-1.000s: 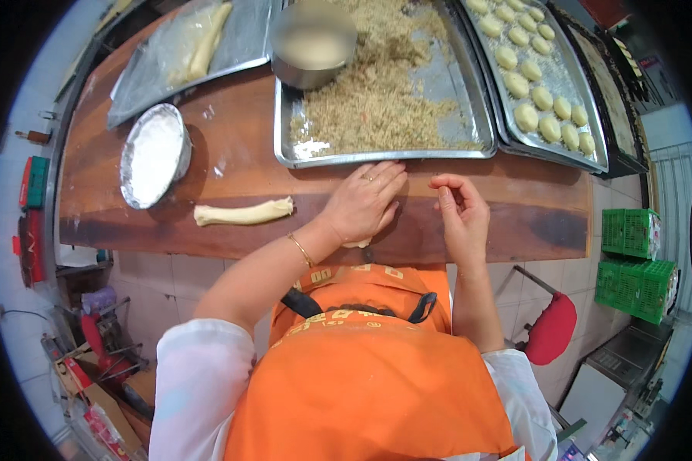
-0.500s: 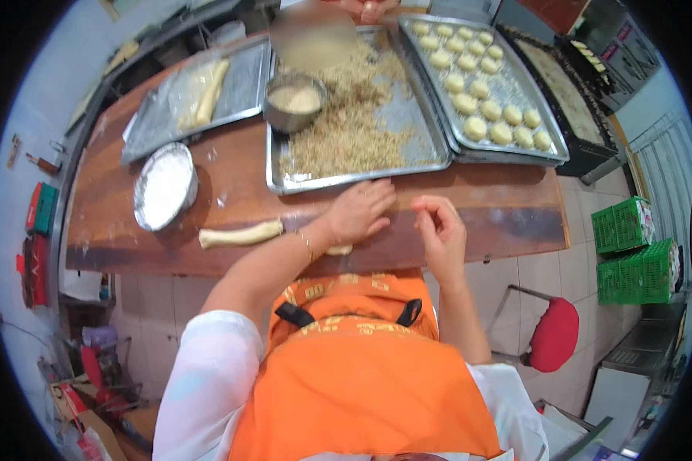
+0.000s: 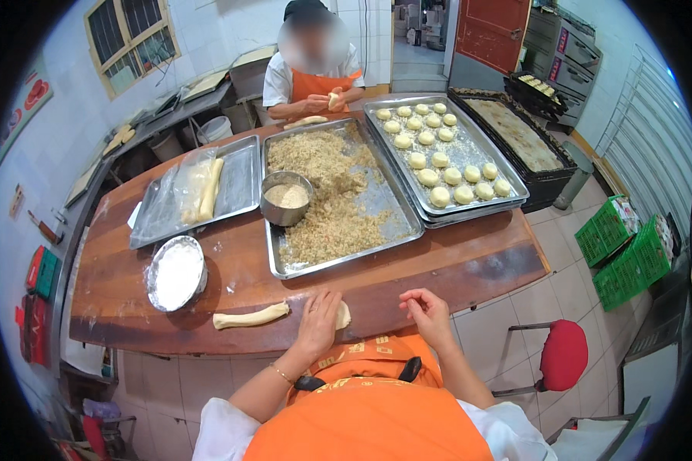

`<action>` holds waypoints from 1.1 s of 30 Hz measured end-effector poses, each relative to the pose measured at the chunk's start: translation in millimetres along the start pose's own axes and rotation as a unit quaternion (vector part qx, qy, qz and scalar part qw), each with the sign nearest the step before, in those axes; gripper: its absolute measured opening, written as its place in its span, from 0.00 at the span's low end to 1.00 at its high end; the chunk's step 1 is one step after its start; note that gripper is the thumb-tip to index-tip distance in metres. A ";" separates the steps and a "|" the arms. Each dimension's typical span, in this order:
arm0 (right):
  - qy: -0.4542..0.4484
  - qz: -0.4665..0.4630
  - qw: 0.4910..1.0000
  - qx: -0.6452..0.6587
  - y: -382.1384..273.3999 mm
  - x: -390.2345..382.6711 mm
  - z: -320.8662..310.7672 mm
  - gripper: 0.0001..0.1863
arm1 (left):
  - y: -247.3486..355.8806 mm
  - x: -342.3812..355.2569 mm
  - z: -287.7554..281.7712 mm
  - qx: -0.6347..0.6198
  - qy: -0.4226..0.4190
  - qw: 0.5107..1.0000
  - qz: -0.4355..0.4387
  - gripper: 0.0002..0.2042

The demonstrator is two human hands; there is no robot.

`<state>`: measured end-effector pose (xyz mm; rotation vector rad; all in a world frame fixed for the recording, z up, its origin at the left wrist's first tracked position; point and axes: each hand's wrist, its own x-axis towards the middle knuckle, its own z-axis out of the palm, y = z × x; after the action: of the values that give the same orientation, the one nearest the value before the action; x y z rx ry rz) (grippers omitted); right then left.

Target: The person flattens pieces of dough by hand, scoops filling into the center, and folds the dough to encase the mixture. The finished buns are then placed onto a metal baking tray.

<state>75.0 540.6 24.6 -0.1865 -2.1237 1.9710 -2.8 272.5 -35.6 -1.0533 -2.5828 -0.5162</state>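
My left hand point(image 3: 321, 319) lies flat on the wooden table near its front edge, fingers stretched out. A small flattened piece of dough point(image 3: 344, 315) shows at its right side, partly covered by the hand. Left of that hand is a thick rope of pale dough point(image 3: 251, 316), lying apart from the fingers. My right hand point(image 3: 429, 316) hovers over the table edge further right, fingers loosely bent and thumb a little apart, with nothing visible in it. Just beyond both hands stands a large metal tray point(image 3: 338, 262) of crumbly tan filling point(image 3: 327, 180), with a metal bowl point(image 3: 286, 197) resting in it.
A foil-coloured bowl of white flour point(image 3: 176, 273) sits at the left. Behind it, a tray point(image 3: 244, 187) holds plastic-covered dough point(image 3: 211, 190). Rounds of dough point(image 3: 440, 160) fill another tray at the right. Across the table a co-worker point(image 3: 313, 81) handles dough. A red stool point(image 3: 564, 355) stands right.
The view has tilted up, bringing the co-worker into sight. My left hand has drawn back to the left, beside the small dough piece. My right hand's fingers have loosened slightly.
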 end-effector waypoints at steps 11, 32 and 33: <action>-0.036 -0.171 0.932 -0.318 -20.3 139.1 30.0 0.16 | -14.7 11.9 -37.1 -0.406 0.027 0.904 -0.132 0.05; -0.206 -0.239 0.718 -0.620 29.9 248.3 154.3 0.30 | -1.4 -22.0 -73.5 -0.859 0.131 0.306 -0.389 0.14; -0.235 -0.226 0.719 -0.614 31.5 245.6 154.2 0.30 | -0.8 -22.2 -73.8 -0.859 0.130 0.306 -0.390 0.14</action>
<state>-203.7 456.7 4.9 0.6285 -3.0207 0.0817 22.3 226.4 20.8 0.4831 -0.8999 -3.4396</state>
